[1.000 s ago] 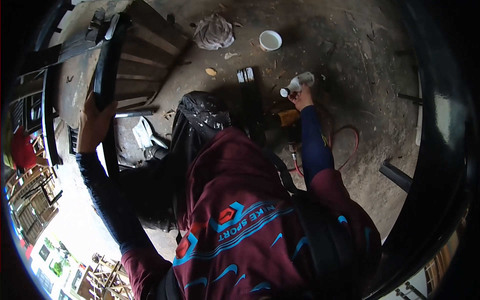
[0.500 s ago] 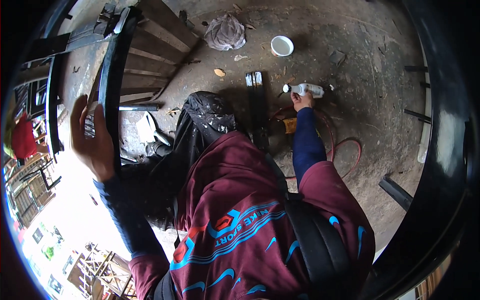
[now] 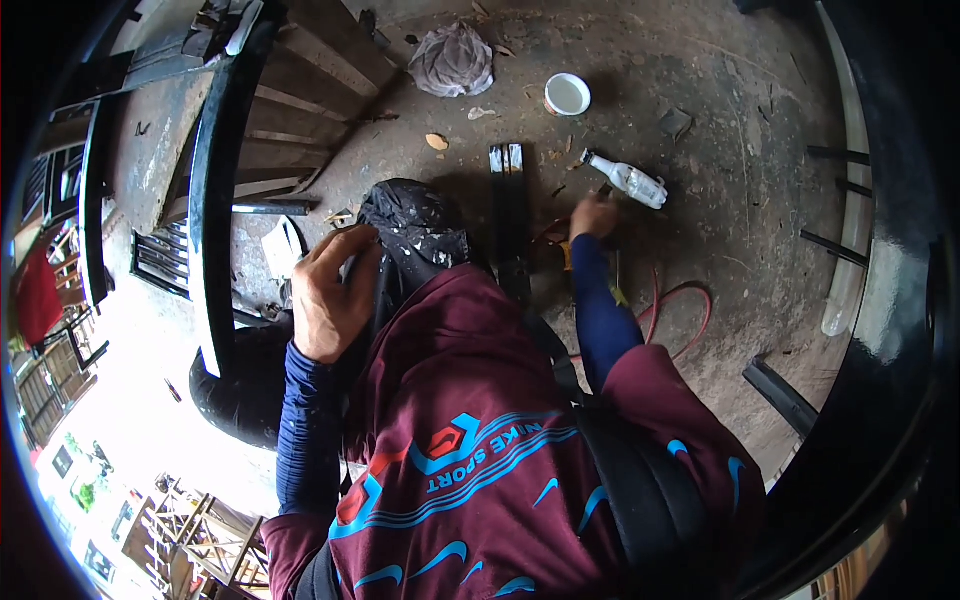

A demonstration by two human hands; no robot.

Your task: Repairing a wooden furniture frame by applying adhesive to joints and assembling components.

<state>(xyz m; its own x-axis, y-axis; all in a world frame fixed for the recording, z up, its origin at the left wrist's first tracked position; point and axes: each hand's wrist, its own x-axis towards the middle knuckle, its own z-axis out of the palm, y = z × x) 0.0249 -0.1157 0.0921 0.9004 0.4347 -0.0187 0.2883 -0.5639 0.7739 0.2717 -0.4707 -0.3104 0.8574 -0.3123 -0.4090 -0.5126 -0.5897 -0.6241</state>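
My left hand (image 3: 332, 292) is raised beside my left knee (image 3: 408, 215), in dark trousers spotted with white. Its fingers are bent in toward the thumb; whether something small sits between them I cannot make out. Low over the floor, my right hand (image 3: 594, 216) looks closed and slightly blurred. A small dark piece (image 3: 605, 190) shows at its fingertips, its kind unclear. Just beyond that hand lies a white bottle (image 3: 634, 184) on its side, apart from the fingers. An orange-yellow thing (image 3: 567, 259) is partly hidden beside my right wrist.
Two dark bars (image 3: 509, 190) with pale ends lie ahead of me. A white tub (image 3: 568, 94) and a crumpled cloth (image 3: 452, 60) are farther off. A red hose (image 3: 690, 296) curls at right. Glossy black frame pieces (image 3: 212, 240) stand at left and right (image 3: 895, 290).
My right hand has let go of the white bottle and drawn back toward me; the bottle lies tilted. My left hand has moved right from the black post, its fingers now bent in.
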